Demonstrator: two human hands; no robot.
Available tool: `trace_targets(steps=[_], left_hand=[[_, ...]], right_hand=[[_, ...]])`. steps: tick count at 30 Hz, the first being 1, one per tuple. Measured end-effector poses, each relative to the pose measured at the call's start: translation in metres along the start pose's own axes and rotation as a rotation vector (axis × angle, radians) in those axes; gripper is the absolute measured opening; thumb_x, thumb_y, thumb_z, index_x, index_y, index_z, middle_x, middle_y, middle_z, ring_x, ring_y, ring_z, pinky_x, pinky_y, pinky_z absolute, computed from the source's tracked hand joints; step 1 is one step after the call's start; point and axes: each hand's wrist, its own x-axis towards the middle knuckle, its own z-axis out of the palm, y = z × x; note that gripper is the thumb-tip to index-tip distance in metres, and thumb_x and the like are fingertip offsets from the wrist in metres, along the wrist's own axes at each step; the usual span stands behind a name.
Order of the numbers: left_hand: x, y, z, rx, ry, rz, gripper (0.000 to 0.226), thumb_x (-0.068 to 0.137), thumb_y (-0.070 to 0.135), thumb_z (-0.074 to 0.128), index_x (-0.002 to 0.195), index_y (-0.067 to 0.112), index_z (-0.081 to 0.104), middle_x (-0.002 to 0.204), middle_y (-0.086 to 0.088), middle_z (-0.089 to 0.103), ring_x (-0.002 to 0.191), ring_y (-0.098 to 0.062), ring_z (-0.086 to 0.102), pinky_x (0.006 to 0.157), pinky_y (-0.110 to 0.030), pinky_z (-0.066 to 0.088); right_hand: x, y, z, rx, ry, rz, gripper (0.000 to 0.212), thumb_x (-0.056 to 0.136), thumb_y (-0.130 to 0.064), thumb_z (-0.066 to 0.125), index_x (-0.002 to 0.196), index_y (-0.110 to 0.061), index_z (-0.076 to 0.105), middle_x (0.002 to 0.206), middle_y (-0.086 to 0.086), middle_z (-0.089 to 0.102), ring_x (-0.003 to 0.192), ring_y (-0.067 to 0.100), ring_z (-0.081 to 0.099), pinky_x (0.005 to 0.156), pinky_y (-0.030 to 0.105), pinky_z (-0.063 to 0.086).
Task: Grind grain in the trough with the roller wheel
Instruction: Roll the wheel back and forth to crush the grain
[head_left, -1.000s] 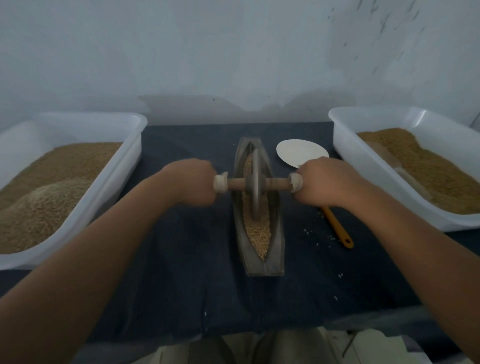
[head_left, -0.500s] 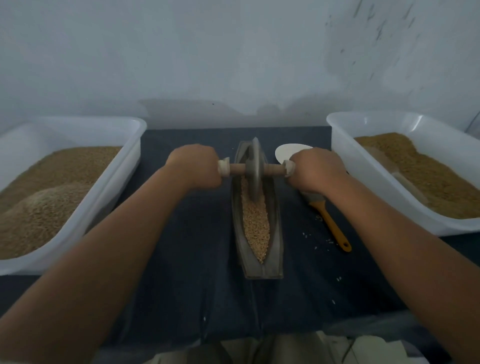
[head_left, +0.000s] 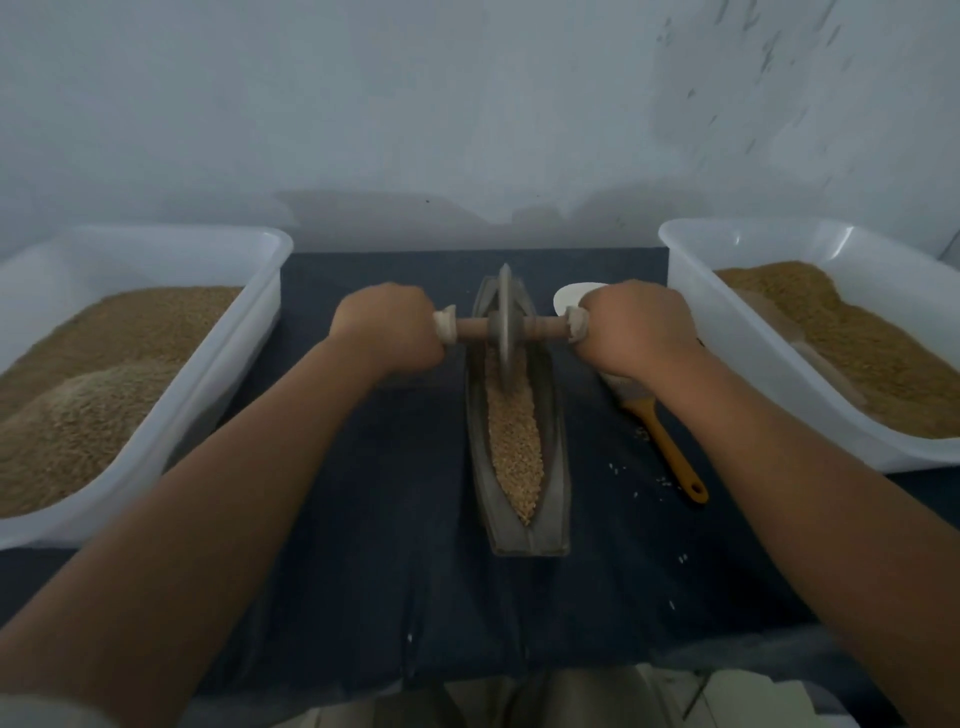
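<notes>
Axle ends are clenched by left hand (head_left: 387, 332) and right hand (head_left: 636, 332). Roller wheel (head_left: 504, 317) is now advanced from mid-trough (head_left: 557, 447) to the far end. Near grain (head_left: 514, 447) is left uncovered, so a return stroke is judged due.

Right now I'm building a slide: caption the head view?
Left hand and right hand grip the roller wheel at the far end of the grain-filled trough.

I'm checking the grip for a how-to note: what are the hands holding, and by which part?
Both hold the roller wheel by its wooden axle: left hand grips the left end, right hand the right end.
</notes>
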Motion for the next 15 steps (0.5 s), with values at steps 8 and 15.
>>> trace_targets(steps=[8,15], left_hand=[[-0.086,-0.014,0.007,-0.083,-0.146,0.160,0.028,0.071,0.051,0.056,0.064,0.024,0.060,0.061,0.009,0.061,0.057,-0.010,0.059,0.051,-0.026,0.044],[-0.047,-0.001,0.005,-0.019,-0.031,0.039,0.027,0.080,0.050,0.061,0.070,0.025,0.059,0.071,0.006,0.061,0.062,-0.016,0.058,0.058,-0.031,0.047]], right_hand=[[-0.058,0.010,-0.041,0.084,-0.463,-0.167,0.027,0.068,-0.053,0.051,0.066,-0.028,0.061,0.061,-0.005,0.063,0.055,0.010,0.061,0.049,0.029,0.041],[-0.032,0.005,-0.010,0.021,-0.165,-0.045,0.027,0.081,-0.048,0.056,0.063,-0.028,0.059,0.061,-0.007,0.060,0.057,0.013,0.057,0.055,0.034,0.050]])
